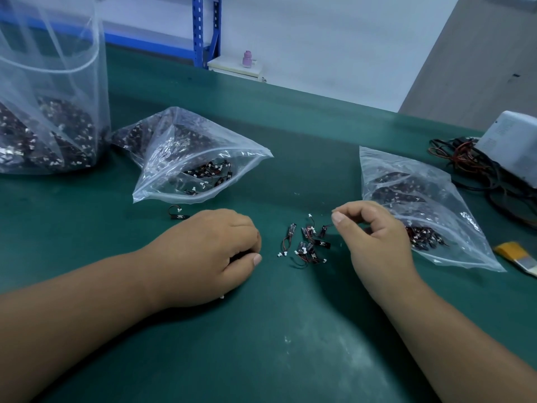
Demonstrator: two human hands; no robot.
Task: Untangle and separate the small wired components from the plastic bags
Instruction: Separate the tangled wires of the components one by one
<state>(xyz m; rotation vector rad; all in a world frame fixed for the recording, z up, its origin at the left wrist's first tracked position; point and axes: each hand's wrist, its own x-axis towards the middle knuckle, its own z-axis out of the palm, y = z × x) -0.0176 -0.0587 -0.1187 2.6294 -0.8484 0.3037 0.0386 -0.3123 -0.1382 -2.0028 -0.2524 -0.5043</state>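
A small tangle of black wired components (308, 245) with white connectors lies on the green table (290, 330) between my hands. My right hand (374, 237) is just right of the pile, thumb and forefinger pinching the thin wire of one component (323, 230) at the pile's upper right edge. My left hand (215, 251) rests on the table left of the pile, its fingers curled round some dark components that are mostly hidden. One lone component (177, 215) lies above my left hand. An open zip bag (200, 158) and a second bag (415, 199) hold more components.
A tall clear bag (49, 112) full of components stands at the far left. At the right edge are a grey device (514, 144), tangled cables (465, 161) and a yellow-handled brush (517, 257). Blue shelving (206, 30) stands beyond the table.
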